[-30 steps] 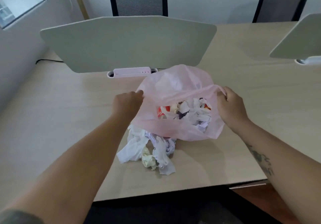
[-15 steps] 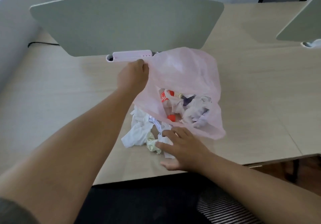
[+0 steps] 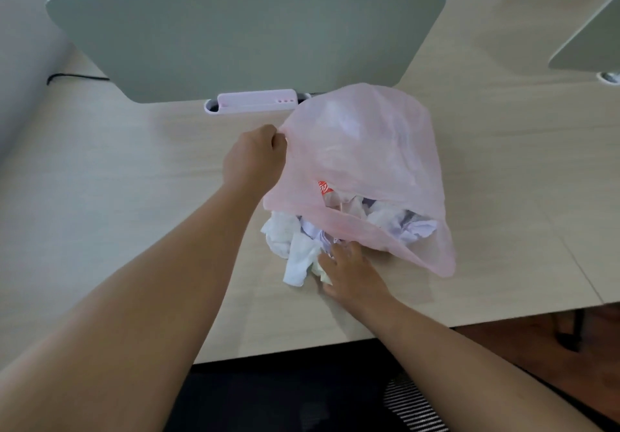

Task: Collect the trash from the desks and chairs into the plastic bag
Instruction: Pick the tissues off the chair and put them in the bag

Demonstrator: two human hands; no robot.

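Grey-green divider panel (image 3: pixel 245 29) set behind pink plastic bag (image 3: pixel 362 149); pale pink organiser (image 3: pixel 256 101) at its foot, black cable (image 3: pixel 79 77) at far left. Bag laid on light wood desk (image 3: pixel 100 180), rim pinched and held up by left hand (image 3: pixel 255 160). At bag mouth, crumpled paper trash (image 3: pixel 292 243) heaped, partly overhung by rim; more seen inside. On heap, right hand (image 3: pixel 349 274) laid, fingers outstretched, nothing gripped.

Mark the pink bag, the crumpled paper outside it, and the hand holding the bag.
pink bag (image 3: pixel 362 143): head view, upper translucent side.
crumpled paper (image 3: pixel 298 259): head view, long white piece.
left hand (image 3: pixel 255 160): head view, back of the hand.
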